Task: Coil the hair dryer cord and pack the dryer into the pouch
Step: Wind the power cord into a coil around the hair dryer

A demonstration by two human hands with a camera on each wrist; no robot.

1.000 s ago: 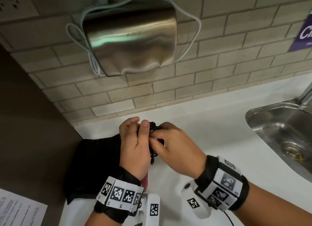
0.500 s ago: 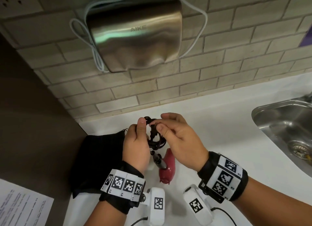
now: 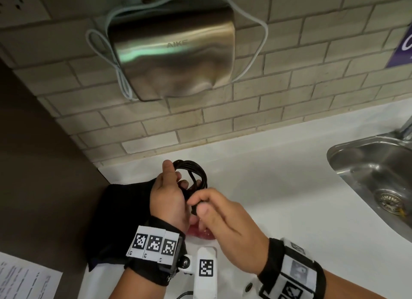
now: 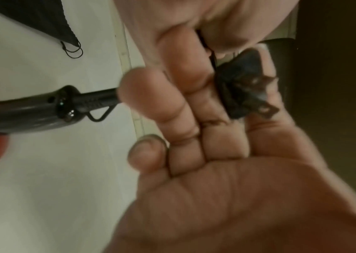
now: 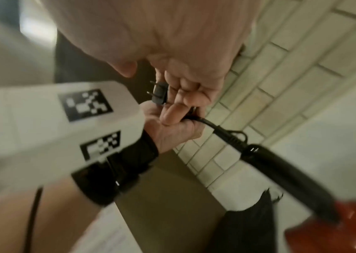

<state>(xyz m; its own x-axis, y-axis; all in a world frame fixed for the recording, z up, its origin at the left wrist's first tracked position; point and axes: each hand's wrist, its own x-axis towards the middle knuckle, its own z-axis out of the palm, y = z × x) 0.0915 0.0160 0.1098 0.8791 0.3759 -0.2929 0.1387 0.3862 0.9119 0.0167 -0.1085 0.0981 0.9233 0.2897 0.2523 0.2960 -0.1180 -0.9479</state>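
Note:
My left hand (image 3: 171,187) grips the coiled black cord (image 3: 196,169), thumb up along the loops. My right hand (image 3: 197,204) pinches the cord at the coil's lower end. In the left wrist view the plug (image 4: 245,89) lies against my left fingers (image 4: 183,106), and the dryer's black handle (image 4: 25,113) runs off to the left. Only a strip of the red hair dryer (image 3: 196,231) shows under my hands; the right wrist view shows its handle (image 5: 281,172) and red body (image 5: 335,231). The black pouch (image 3: 120,216) lies flat on the counter, left of my left hand.
A white counter (image 3: 278,187) runs to a steel sink (image 3: 379,178) at the right. A steel hand dryer (image 3: 174,55) with a pale cable hangs on the tiled wall. A dark panel (image 3: 44,164) borders the left side, and a printed sheet (image 3: 24,278) lies at bottom left.
My right hand has dropped from the top of the coil to its lower end and now covers most of the red dryer. The coil's loops stand more exposed above my left hand.

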